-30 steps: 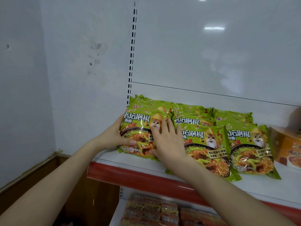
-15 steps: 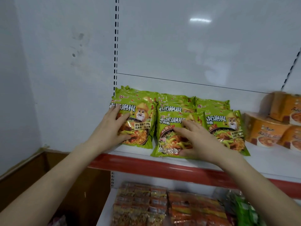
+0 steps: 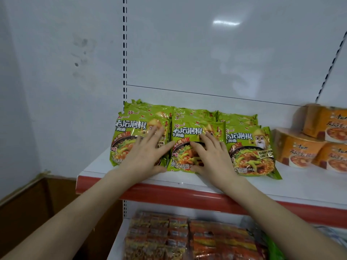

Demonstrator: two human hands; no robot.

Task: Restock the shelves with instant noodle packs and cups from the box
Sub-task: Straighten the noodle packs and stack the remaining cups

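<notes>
While the lower shelf (image 3: 120,239) in the foreground sits packed with orange and red noodle packs (image 3: 189,239), the action is one level up, above the red strip (image 3: 187,197) at the front of the upper shelf (image 3: 293,186). Both forearms reach over that strip. The left hand (image 3: 144,156) lies flat with its fingers spread on the leftmost green noodle pack (image 3: 127,134), and the right hand (image 3: 212,156) lies flat, fingers spread, on the middle pack (image 3: 187,136); neither hand is pinching or gripping anything now. Half a second ago the right hand was curled around the middle pack, which stuck out ahead of its neighbours and sat skewed; a second ago both hands were together on the left pack. Now the middle pack has been pushed back so that its front edge nearly lines up with the left one, and the two touch side by side. The third green pack (image 3: 249,149) on the right still pokes forward a little and tilts. Behind the front row more green packs (image 3: 197,112) lean in overlapping layers toward the white back panel (image 3: 206,59). Further right, orange noodle cups (image 3: 308,145) are stacked just beside the green row. I would guess this batch is nearly settled, and only the right-hand pack needs squaring before another load comes from the box, which is out of sight.
</notes>
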